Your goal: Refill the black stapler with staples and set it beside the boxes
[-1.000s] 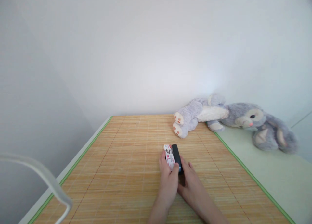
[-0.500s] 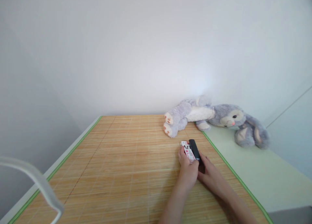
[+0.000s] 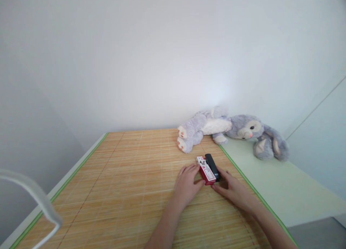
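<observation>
A small red-and-white box (image 3: 207, 173) rests on the bamboo mat, with a dark picture on its far end. Against its right side lies a black stapler (image 3: 212, 166), long and narrow. My left hand (image 3: 187, 184) is at the left of the box, fingers stretched out and thumb by the near corner. On the other side, my right hand (image 3: 234, 189) is open, its fingertips at the stapler's right side and its thumb at the near end. Whether the fingertips press on either thing is hard to tell.
A grey plush rabbit (image 3: 216, 127) lies on its side along the wall, past the box. The bamboo mat (image 3: 129, 184) has a green border; a pale tabletop (image 3: 270, 173) shows at its right. A white curved bar (image 3: 35, 191) crosses the lower left.
My left hand has let go of the box and moved left, its fingers spreading. The box and stapler now lie on the mat. The view has shifted slightly.
</observation>
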Demonstrator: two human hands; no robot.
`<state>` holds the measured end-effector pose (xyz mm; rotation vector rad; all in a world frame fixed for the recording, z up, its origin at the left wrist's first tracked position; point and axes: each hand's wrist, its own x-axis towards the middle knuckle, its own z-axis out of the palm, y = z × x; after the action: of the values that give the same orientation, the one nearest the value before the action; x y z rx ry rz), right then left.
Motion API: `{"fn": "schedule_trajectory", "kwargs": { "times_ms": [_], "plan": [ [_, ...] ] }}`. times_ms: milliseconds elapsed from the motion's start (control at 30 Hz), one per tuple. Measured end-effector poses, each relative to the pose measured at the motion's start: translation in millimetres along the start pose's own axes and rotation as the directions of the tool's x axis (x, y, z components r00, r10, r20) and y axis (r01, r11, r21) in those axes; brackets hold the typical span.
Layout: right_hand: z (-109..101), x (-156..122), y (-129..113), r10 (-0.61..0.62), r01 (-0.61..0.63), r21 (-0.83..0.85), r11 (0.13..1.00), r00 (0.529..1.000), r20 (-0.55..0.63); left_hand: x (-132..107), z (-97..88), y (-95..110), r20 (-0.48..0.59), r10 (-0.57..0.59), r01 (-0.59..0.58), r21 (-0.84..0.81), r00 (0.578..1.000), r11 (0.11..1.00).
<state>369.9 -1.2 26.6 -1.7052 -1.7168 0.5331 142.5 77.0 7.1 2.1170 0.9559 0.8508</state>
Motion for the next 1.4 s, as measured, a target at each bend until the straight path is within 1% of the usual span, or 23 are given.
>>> {"fn": "schedule_trajectory", "kwargs": {
  "times_ms": [67, 100, 200, 300, 467, 600, 667, 767, 900, 1000, 1067, 1133, 1200, 1233, 1267, 1300, 1333, 1367, 1400],
  "plan": [
    [-3.0, 2.5, 3.5, -0.025, 0.027, -0.02, 0.999, 0.996, 0.083, -0.3, 6.1, 4.1, 0.001, 0.002, -0.002, 0.054, 1.0, 0.999],
    [-4.4, 3.5, 6.0, -0.03, 0.033, -0.027, 0.999, 0.994, 0.105, -0.8, 8.7, 6.0, 0.002, 0.002, -0.002, 0.08, 1.0, 0.997],
    [-7.6, 5.3, 11.4, -0.027, 0.031, -0.04, 0.999, 0.994, 0.102, -2.5, 13.3, 10.8, 0.004, 0.004, -0.004, 0.151, 1.0, 0.989],
    [-6.9, 5.0, 12.7, -0.046, 0.053, -0.079, 0.995, 0.995, 0.09, -4.5, 13.5, 13.7, 0.016, 0.015, -0.018, 0.217, 1.0, 0.976],
    [5.9, 3.2, 23.0, -0.087, 0.097, -0.149, 0.984, 0.994, 0.069, -8.9, 15.3, 15.6, 0.059, 0.043, -0.06, 0.323, 0.997, 0.945],
    [13.0, 2.6, 31.7, -0.104, 0.111, -0.16, 0.981, 0.993, 0.053, -11.0, 20.3, 17.1, 0.085, 0.057, -0.086, 0.392, 0.995, 0.916],
    [13.1, 2.1, 31.3, -0.117, 0.125, -0.156, 0.98, 0.991, 0.06, -11.7, 21.9, 17.6, 0.088, 0.059, -0.091, 0.416, 0.994, 0.905],
    [12.6, 1.2, 27.6, -0.11, 0.115, -0.164, 0.98, 0.993, 0.042, -12.7, 23.1, 17.4, 0.084, 0.059, -0.09, 0.438, 0.995, 0.895],
    [14.1, 1.9, 26.3, -0.108, 0.112, -0.167, 0.98, 0.994, 0.032, -11.3, 26.2, 18.1, 0.074, 0.052, -0.08, 0.446, 0.996, 0.892],
    [10.3, -0.3, 28.0, -0.115, 0.115, -0.138, 0.984, 0.993, 0.012, -11.7, 25.8, 19.1, 0.073, 0.043, -0.07, 0.441, 0.996, 0.895],
    [3.8, -6.5, 26.1, -0.088, 0.082, -0.107, 0.991, 0.995, -0.053, -17.9, 18.1, 15.9, 0.068, 0.027, -0.053, 0.42, 0.997, 0.906],
    [-1.7, -16.7, 18.2, -0.046, 0.037, -0.058, 0.998, 0.983, -0.175, -31.5, 1.1, 5.9, 0.041, -0.002, -0.014, 0.399, 0.999, 0.917],
    [-0.3, -27.8, 2.0, -0.007, 0.016, 0.023, 1.0, 0.948, -0.319, -51.3, -24.9, -10.9, -0.011, -0.041, 0.042, 0.415, 0.999, 0.909],
    [4.3, -32.4, -9.1, 0.008, 0.022, 0.074, 0.997, 0.927, -0.375, -62.4, -39.9, -20.5, -0.046, -0.064, 0.077, 0.446, 0.997, 0.892],
    [11.6, -35.7, -22.0, 0.017, 0.032, 0.118, 0.992, 0.92, -0.391, -73.3, -55.1, -29.9, -0.086, -0.091, 0.122, 0.484, 0.992, 0.867],
    [21.2, -37.3, -36.0, 0.002, 0.049, 0.134, 0.99, 0.935, -0.356, -83.5, -69.7, -38.3, -0.119, -0.117, 0.162, 0.524, 0.986, 0.836],
    [32.5, -37.1, -50.3, -0.037, 0.069, 0.116, 0.991, 0.965, -0.26, -92.6, -82.6, -45.2, -0.136, -0.138, 0.191, 0.562, 0.981, 0.805],
    [44.7, -35.0, -64.0, -0.103, 0.113, 0.076, 0.991, 0.987, -0.126, -100.0, -93.3, -50.3, -0.152, -0.156, 0.216, 0.597, 0.976, 0.772],
    [57.3, -31.4, -76.1, -0.176, 0.176, 0.036, 0.984, 0.984, 0.005, -105.8, -101.2, -53.5, -0.165, -0.17, 0.237, 0.629, 0.971, 0.741]
  ]
}}
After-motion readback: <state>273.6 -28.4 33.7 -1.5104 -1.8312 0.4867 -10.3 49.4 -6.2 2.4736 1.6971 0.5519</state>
